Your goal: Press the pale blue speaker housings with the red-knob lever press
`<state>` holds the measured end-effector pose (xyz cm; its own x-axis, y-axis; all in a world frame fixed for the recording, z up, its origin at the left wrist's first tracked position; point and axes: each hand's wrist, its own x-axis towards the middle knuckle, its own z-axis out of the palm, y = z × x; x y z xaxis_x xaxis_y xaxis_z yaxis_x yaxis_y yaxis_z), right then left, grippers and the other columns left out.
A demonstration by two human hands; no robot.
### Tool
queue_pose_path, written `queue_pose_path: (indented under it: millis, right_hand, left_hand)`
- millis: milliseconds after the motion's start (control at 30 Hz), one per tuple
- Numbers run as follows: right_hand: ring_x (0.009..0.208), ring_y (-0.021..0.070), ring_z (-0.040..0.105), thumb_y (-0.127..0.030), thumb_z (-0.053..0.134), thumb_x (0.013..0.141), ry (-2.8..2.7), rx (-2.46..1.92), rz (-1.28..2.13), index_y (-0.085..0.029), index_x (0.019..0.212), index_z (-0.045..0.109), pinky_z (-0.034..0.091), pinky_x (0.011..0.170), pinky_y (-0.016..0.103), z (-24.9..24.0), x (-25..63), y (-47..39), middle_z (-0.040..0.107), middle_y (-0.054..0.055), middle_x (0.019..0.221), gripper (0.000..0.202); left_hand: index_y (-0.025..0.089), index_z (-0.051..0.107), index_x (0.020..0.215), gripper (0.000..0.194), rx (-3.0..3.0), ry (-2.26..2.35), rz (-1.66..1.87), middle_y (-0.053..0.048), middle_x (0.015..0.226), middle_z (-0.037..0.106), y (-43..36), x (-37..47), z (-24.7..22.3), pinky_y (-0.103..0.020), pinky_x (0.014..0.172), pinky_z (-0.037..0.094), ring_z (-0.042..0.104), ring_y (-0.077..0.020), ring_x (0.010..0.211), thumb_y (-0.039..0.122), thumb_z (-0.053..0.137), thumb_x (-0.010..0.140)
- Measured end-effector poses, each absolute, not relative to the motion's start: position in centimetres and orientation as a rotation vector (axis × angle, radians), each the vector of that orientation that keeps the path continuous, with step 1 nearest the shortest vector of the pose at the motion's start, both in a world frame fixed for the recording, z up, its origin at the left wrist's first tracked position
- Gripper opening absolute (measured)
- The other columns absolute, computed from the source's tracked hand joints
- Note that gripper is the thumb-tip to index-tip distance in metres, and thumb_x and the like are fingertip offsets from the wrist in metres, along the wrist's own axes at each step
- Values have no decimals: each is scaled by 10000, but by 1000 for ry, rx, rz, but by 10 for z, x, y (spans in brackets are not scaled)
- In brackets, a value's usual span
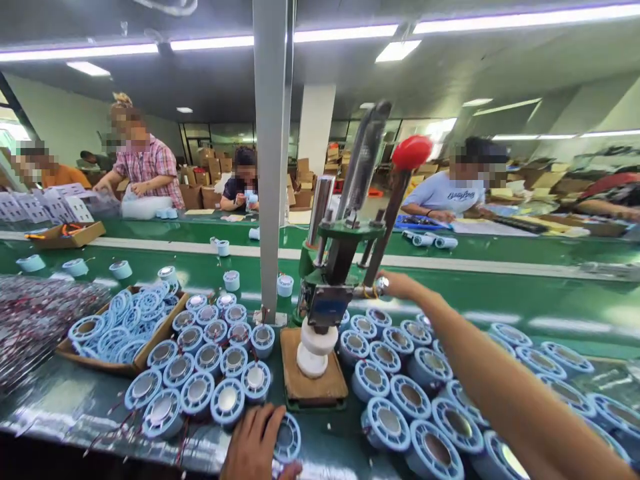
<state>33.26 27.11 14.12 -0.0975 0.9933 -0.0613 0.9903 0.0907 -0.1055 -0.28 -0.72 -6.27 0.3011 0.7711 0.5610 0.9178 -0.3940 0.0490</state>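
At the lower middle, my left hand [253, 443] curls round a light blue round housing [287, 438] with a dark disc in its face. Its fingers lie along the housing's left side and the thumb shows below. My right arm reaches across to a green hand press [327, 303], and my right hand [395, 285] is beside the base of its red-knobbed lever [376, 267]. The right fingers are mostly hidden there. Under the press ram sits a white two-part round fixture [313, 360] on a brown board [336, 387], apart from my left hand.
Several blue housings with silvery discs [227, 399] stand left of the press, and several more [387, 421] to its right. A cardboard tray [145, 357] holds blue rings. Wired parts [40, 327] lie far left. A grey post [270, 167] rises behind. People work across the green bench.
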Motion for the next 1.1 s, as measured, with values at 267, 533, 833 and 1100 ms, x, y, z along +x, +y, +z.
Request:
queue_pose_path:
  millis: [267, 533, 833, 1100]
  right_hand:
    - [1121, 181, 637, -6, 496, 739, -2720, -1237, 760, -306, 1218, 634, 507, 983, 266, 163, 298, 57, 576, 33, 1337, 582]
    - [1372, 244, 486, 59, 401, 593, -2576, -1058, 806, -293, 1162, 708, 412, 1148, 432, 67, 232, -8, 496, 63, 1460, 736]
    - [1175, 227, 662, -103, 551, 753, -1795, -1129, 337, -175, 1363, 504, 571, 972, 318, -38, 181, -25, 655, 122, 1272, 616]
    - [1039, 210, 726, -156, 569, 811, -1669, -1102, 234, -167, 1334, 509, 616, 856, 281, -46, 154, -16, 711, 111, 1196, 527]
  left_hand:
    - [237, 504, 1417, 679, -2496, -1969, -767, -93, 1381, 613, -28, 6, -25, -498, 1014, 518, 571, -328, 1238, 280, 733, 778]
    - [205, 569, 1326, 506, -2457, -2012, -1009, -109, 1292, 667, -29, 5, -24, -530, 1019, 533, 616, -311, 1204, 214, 660, 828]
    - [241, 350, 1472, 675, -2502, -1729, -1162, -90, 1355, 643, -48, -1, 7, -376, 975, 582, 656, -241, 1187, 269, 646, 867]
    - [216, 417, 1452, 736, -2485, -1808, -1146, -111, 1353, 637, -32, 20, 16, -441, 978, 577, 630, -284, 1212, 93, 605, 751]
